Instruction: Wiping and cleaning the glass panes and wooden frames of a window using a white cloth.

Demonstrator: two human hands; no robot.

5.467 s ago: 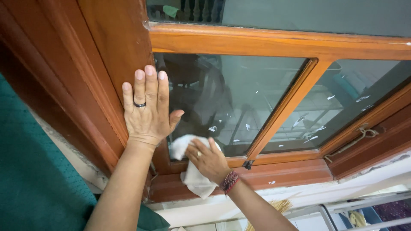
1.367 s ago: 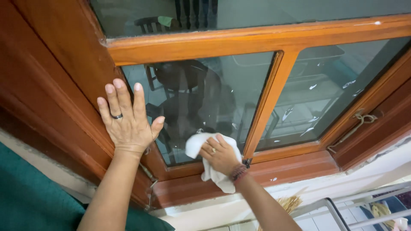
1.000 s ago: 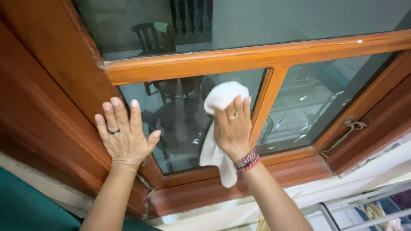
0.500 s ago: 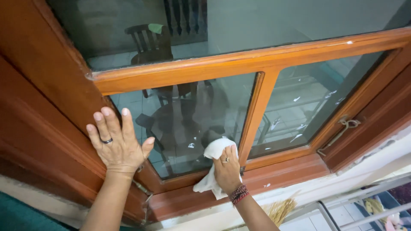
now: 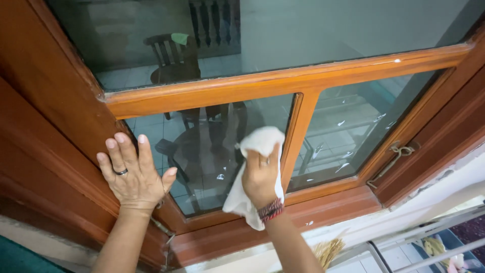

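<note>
Here the right hand (image 5: 260, 177) presses a crumpled white cloth (image 5: 252, 174) flat on the glass pane (image 5: 202, 151); the left hand (image 5: 134, 174), fingers spread, leans on the brown wooden frame (image 5: 76, 116).

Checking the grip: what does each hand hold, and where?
Right hand presses the white cloth by its middle against the glass; left hand holds nothing, flat on the frame.

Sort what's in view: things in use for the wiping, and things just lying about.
In use: white cloth under the right hand; lower left pane; wooden frame braced by the left hand.
Lying about: metal latch; straw broom.
</note>
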